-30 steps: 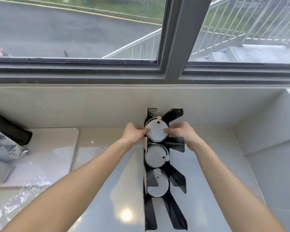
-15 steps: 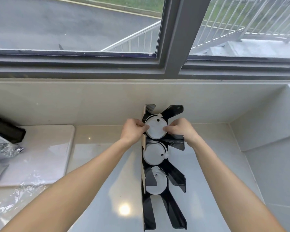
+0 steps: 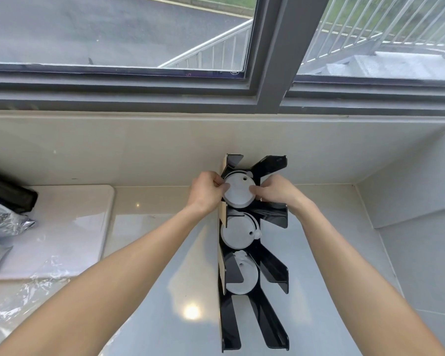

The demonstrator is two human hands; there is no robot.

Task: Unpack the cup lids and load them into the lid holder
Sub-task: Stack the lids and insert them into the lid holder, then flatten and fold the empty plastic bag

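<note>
No brand or label can be read on anything here; a faint mark on the lower edge of the window glass (image 3: 234, 72) is too small to make out.

Both arms reach straight forward from the bottom corners, bare to the wrist, and meet at the far end of a black lid holder (image 3: 272, 217) that stands on the pale bench (image 3: 165, 265) against the back wall. The left hand (image 3: 206, 192) curls around the left edge of the white lid (image 3: 238, 191) in the holder's farthest slot, thumb and fingertips pinching its rim. The right hand (image 3: 275, 190) mirrors it on the right edge, fingers bent and pressed to the rim. So both hands are closed on that same lid, which sits between the holder's slanted black fins.

Two more white lids fill the next slots toward the person: a middle lid (image 3: 238, 231) just below the held one, and a near lid (image 3: 242, 276) partly hidden by a fin. The slots nearest the person hold nothing.

At the left edge lie crumpled clear plastic wrap (image 3: 23, 301), a silvery bag (image 3: 3, 219) and a dark bundle (image 3: 8, 191), well apart from the holder.
</note>
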